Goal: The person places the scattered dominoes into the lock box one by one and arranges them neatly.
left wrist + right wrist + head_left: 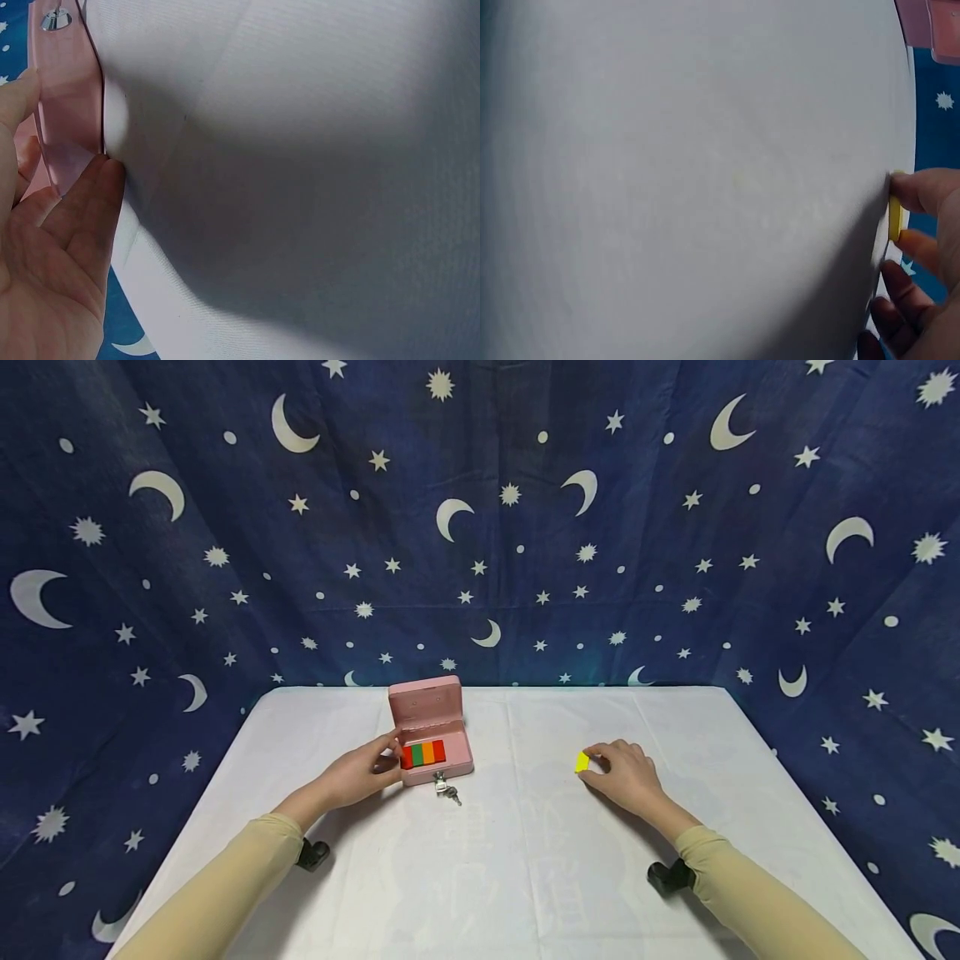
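A pink metal cash box stands with its lid raised at the left centre of the table. Inside it lies a row of flat blocks: red, orange, green and another red one by the left wall. My left hand grips the box's left end; in the left wrist view its fingers lie along the box side. Well to the right, my right hand pinches a small yellow block between thumb and forefinger, close over the table. The right wrist view shows the yellow block edge-on.
A lock with keys hangs at the front of the box. White cloth covers the table. Behind and at both sides hangs a dark blue curtain with moons and stars. Both wrists carry small black cameras.
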`<move>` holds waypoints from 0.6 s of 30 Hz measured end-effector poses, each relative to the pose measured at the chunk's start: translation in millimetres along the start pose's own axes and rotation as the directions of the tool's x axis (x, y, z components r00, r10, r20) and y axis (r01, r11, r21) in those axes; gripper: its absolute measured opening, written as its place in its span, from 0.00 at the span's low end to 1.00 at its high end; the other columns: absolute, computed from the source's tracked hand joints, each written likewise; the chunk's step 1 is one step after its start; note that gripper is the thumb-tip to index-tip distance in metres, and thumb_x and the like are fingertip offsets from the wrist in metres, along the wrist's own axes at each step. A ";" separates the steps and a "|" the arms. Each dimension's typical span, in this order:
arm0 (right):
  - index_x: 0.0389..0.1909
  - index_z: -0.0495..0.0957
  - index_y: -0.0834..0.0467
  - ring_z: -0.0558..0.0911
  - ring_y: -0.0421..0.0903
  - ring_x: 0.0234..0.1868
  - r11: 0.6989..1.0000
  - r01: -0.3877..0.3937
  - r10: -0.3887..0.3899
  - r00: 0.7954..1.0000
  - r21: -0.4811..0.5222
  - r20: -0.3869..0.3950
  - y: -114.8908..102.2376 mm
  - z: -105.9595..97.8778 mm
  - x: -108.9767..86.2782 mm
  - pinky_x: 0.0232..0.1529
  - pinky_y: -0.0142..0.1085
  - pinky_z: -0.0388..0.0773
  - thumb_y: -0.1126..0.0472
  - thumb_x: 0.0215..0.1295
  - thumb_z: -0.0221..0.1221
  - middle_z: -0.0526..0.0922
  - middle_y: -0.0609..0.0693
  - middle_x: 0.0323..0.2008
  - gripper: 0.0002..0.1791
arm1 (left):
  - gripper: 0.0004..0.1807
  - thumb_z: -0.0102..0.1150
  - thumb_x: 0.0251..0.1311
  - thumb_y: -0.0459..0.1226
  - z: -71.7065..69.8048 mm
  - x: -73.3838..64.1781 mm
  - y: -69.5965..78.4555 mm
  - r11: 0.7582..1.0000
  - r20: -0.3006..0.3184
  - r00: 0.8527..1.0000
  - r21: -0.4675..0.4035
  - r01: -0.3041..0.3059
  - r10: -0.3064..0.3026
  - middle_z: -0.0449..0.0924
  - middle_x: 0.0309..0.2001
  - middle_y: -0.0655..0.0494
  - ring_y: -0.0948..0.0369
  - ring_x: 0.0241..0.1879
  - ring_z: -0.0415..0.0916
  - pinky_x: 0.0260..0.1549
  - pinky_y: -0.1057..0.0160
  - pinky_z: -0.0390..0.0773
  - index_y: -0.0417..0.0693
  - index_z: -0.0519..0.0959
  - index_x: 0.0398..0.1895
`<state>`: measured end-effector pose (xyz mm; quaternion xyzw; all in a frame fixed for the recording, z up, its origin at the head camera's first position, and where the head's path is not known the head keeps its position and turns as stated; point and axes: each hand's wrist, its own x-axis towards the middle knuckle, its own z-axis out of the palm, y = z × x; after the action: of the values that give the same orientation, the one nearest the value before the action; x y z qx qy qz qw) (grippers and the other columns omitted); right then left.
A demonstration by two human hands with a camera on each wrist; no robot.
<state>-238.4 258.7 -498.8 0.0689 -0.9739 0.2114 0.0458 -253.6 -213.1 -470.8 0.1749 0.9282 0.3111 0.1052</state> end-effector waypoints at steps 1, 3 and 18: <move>0.57 0.83 0.52 0.72 0.52 0.43 1.000 0.012 -0.012 1.000 0.004 0.009 1.2 -0.3 0.3 0.40 0.49 0.67 0.45 0.61 0.69 0.78 0.48 0.39 0.26 | 0.41 0.64 0.66 0.52 -0.2 0.1 -0.1 1.000 -0.001 1.000 -0.001 -0.001 0.001 0.75 0.57 0.55 0.52 0.63 0.77 0.64 0.46 0.71 0.48 0.61 0.76; 0.58 0.83 0.51 0.71 0.50 0.41 0.999 0.032 -0.033 0.999 0.011 0.027 3.6 -1.1 1.2 0.38 0.46 0.65 0.46 0.62 0.69 0.76 0.47 0.37 0.26 | 0.40 0.64 0.66 0.52 -0.6 0.3 -0.3 1.000 -0.001 1.000 -0.004 -0.001 0.001 0.75 0.57 0.55 0.52 0.63 0.76 0.64 0.45 0.71 0.48 0.61 0.76; 0.62 0.80 0.55 0.72 0.51 0.43 0.994 0.073 -0.081 0.993 0.082 0.087 20.2 -10.8 7.5 0.42 0.44 0.68 0.45 0.57 0.73 0.79 0.49 0.42 0.33 | 0.47 0.65 0.66 0.53 1.7 0.9 -0.8 1.000 -0.006 1.000 0.012 0.011 -0.011 0.75 0.54 0.58 0.53 0.62 0.77 0.64 0.46 0.72 0.48 0.54 0.80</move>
<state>-248.3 280.6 -496.2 0.1177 -0.9625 0.2442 0.0071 -254.1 -212.4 -472.7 0.1697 0.9312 0.3056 0.1033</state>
